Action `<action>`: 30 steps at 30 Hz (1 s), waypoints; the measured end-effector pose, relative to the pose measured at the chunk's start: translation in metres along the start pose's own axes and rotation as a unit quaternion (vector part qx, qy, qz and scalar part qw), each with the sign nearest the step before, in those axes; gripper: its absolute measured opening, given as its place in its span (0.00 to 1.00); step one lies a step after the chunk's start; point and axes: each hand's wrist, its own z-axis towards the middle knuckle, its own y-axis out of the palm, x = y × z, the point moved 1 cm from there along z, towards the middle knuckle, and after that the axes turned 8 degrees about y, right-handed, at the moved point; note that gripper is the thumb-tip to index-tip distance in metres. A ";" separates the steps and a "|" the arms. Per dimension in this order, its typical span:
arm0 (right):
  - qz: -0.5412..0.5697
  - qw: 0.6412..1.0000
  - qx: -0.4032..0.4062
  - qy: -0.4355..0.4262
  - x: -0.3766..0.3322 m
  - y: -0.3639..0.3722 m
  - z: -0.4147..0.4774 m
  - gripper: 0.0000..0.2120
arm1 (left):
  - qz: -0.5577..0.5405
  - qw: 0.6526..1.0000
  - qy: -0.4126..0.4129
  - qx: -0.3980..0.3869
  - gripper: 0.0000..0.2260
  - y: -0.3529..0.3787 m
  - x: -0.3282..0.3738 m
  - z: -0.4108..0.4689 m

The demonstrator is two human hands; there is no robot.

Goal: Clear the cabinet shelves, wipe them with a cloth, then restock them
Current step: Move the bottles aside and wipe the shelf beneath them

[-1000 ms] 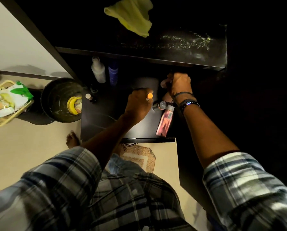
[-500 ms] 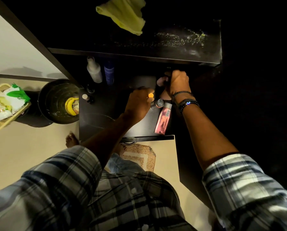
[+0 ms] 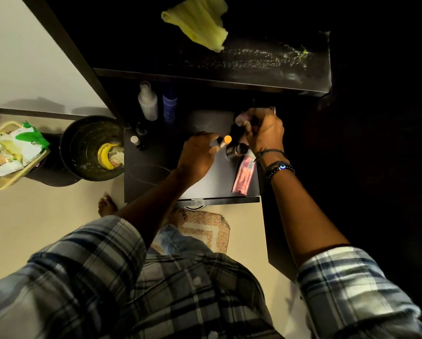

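Observation:
A yellow cloth (image 3: 200, 20) lies on the dark upper shelf (image 3: 266, 67). On the lower shelf (image 3: 156, 177) stand a white bottle (image 3: 148, 101), a blue bottle (image 3: 170, 105) and two small vials (image 3: 137, 137). My left hand (image 3: 197, 157) is closed on a small orange-capped tube (image 3: 226, 140). My right hand (image 3: 263, 130) grips a pinkish item (image 3: 241, 118) and some dark slim objects at the shelf's right back. A silver-capped container (image 3: 235, 150) and a pink tube (image 3: 244, 174) lie beside my right wrist.
A black bin (image 3: 90, 148) with a banana peel stands on the floor at left, beside a yellow basket (image 3: 9, 157) of packets. A patterned mat (image 3: 205, 228) and bare feet are below the shelf edge.
My right hand has lifted slightly toward the back of the lower shelf with the items in it. My left hand keeps hold of the orange-capped tube in about the same spot.

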 end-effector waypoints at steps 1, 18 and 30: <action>0.004 1.000 0.009 -0.013 -0.002 -0.001 -0.004 0.10 | 0.002 1.000 -0.003 -0.003 0.13 -0.001 -0.004 -0.002; 0.010 0.981 -0.108 -0.158 -0.125 0.061 -0.035 0.21 | 0.227 0.972 -0.021 0.065 0.21 -0.098 -0.051 -0.060; -0.137 0.986 -0.094 -0.024 -0.094 0.018 -0.005 0.22 | 0.134 0.990 -0.039 0.033 0.15 -0.099 -0.086 -0.062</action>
